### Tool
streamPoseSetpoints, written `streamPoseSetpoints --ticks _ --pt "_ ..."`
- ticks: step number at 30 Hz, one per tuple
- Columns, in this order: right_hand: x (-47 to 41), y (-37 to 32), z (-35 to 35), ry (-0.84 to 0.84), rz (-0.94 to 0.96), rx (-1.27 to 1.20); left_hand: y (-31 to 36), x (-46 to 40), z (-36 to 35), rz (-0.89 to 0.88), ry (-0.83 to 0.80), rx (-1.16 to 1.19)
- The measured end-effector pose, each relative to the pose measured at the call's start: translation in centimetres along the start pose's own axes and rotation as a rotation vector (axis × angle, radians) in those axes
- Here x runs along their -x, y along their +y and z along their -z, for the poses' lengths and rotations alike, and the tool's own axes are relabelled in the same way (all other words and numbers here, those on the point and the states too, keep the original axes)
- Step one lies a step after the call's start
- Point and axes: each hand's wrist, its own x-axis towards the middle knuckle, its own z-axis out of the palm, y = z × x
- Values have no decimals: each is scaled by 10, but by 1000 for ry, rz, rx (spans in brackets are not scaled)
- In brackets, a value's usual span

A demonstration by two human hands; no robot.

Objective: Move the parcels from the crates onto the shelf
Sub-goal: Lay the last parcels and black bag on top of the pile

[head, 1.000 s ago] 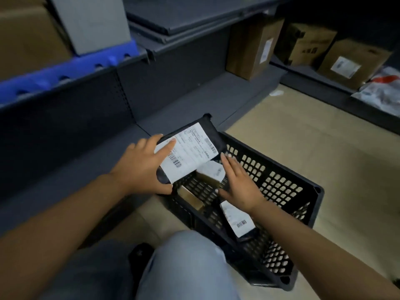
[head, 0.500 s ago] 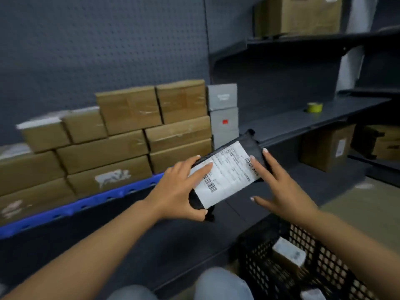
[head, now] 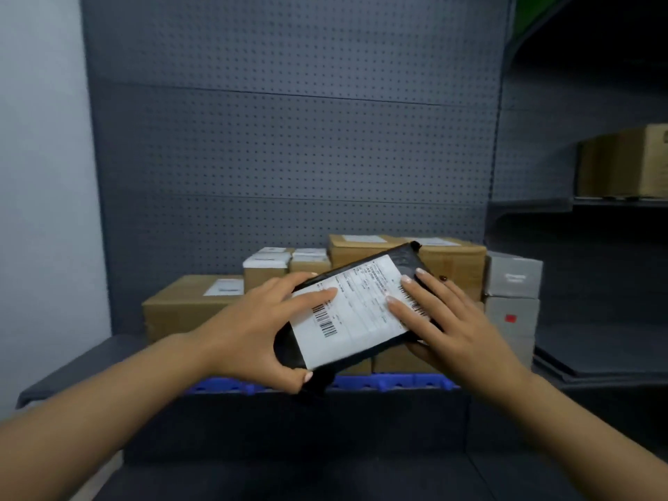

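Holding a black parcel (head: 361, 312) in mid-air, tilted, just in front of the stacked cardboard boxes (head: 191, 305) on the shelf (head: 72, 359). Left hand (head: 253, 334) gripping the near-left end, thumb curled under, forefinger flat on the white label (head: 356, 312). Right hand (head: 444, 320) spread over the right end, fingers straight on the label, thumb apparently below but hidden. Probably light, soft-wrapped and somewhat slick, judging by the glossy film; best taken by both short ends. Label print blurred and unreadable. Crates out of view. Shelf space behind the parcel covered by hands. Grey boxes (head: 513, 280) to the right partly cut off.
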Motion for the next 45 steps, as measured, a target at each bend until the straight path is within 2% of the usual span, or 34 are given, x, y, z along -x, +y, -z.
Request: streamPoseSetpoints --ticks 5,8,11,14,17,23,26,31,35,38,45 --pt "-62 -28 -21 179 118 -7 -36 30 41 80 -6 -18" --pt "-86 -42 -39 201 121 -13 -52 44 57 116 -23 -65" --pt "-113 -55 -55 172 128 -24 -69 58 72 182 -26 -172" --pt "-140 -69 -71 121 95 -67 -86 75 80 273 34 -249" --pt "-165 -84 -89 45 56 -123 -102 88 78 285 108 -310" --pt "-208 -129 -123 -5 47 -198 -127 90 57 368 77 -502" --pt "-227 -152 -142 -31 43 -215 -147 83 41 499 -9 -526" --pt "-255 -173 -188 -153 -30 -240 -190 84 22 584 -42 -555" --pt "-267 -186 -225 -230 -100 -282 -218 80 -6 686 -42 -633" --pt "-272 -193 -247 -256 -111 -283 -237 82 -27 712 -12 -610" --pt "-268 -197 -273 -179 -99 -225 -262 78 -56 699 89 -575"
